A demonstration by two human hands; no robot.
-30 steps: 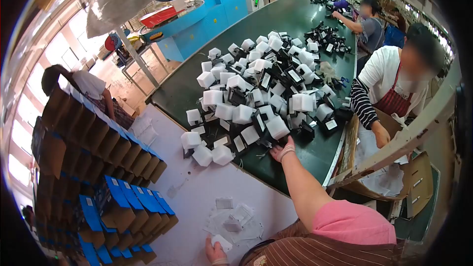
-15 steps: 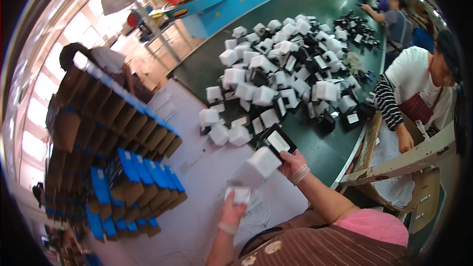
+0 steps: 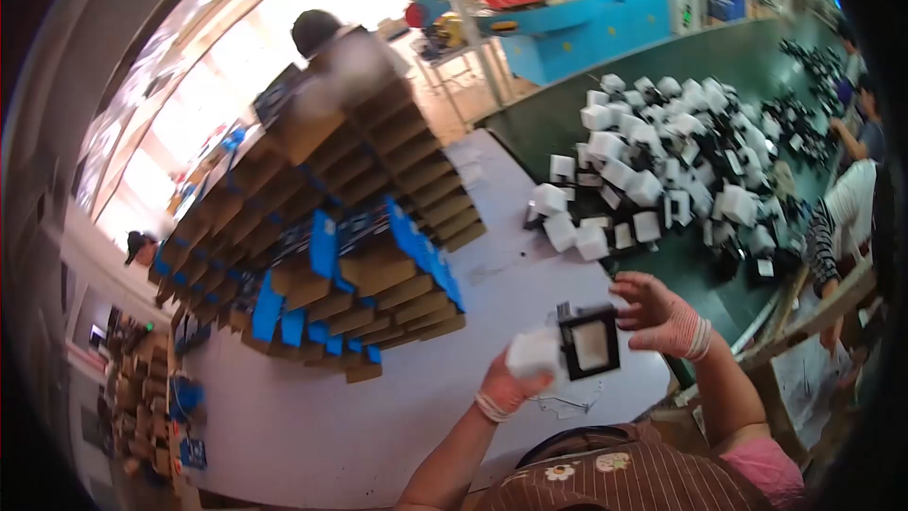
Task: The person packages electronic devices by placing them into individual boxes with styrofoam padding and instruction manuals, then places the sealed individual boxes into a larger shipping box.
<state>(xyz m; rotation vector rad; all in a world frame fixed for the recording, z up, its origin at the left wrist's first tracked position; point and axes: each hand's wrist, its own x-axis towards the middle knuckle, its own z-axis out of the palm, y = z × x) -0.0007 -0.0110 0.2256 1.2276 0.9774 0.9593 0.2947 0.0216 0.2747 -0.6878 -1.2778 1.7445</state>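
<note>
At lower centre, the left hand is closed around a smooth white block, against which sits a squared black frame with a pale panel. The right hand has its fingers spread and curved just beside the frame; contact cannot be told. At centre left, stacked brown cardboard boxes with blue flaps gape on a pale table, insides too dark to read. At lower right, a carton holds crumpled white sheets. Farther, upper right, blocky white and black pieces heap on a dark-green surface.
</note>
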